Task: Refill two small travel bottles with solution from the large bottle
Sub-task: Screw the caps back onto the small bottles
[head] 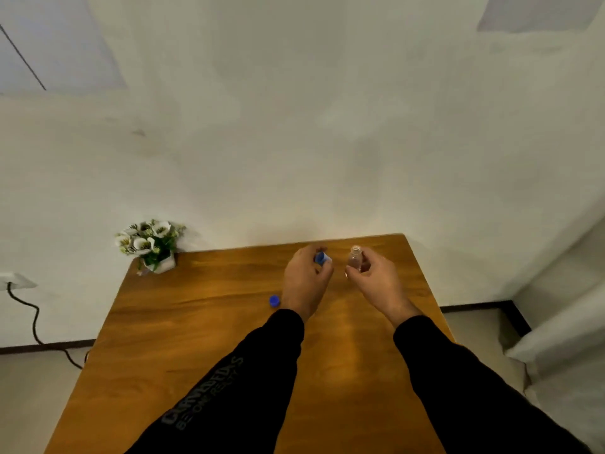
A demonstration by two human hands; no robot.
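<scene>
Two hands work near the far edge of the tabletop point(196, 322). The right hand point(376, 280) pinches a small clear travel bottle point(354, 258), upright with its mouth open; the left hand point(306, 273) curls around something with a blue cap point(320, 258) — whether that is the large bottle or the second small one, I cannot tell. A loose blue cap point(274, 300) lies just beside the left wrist. The open neck looks narrow, so a tilted pour could miss and spill, and the wrist could knock that cap away.
</scene>
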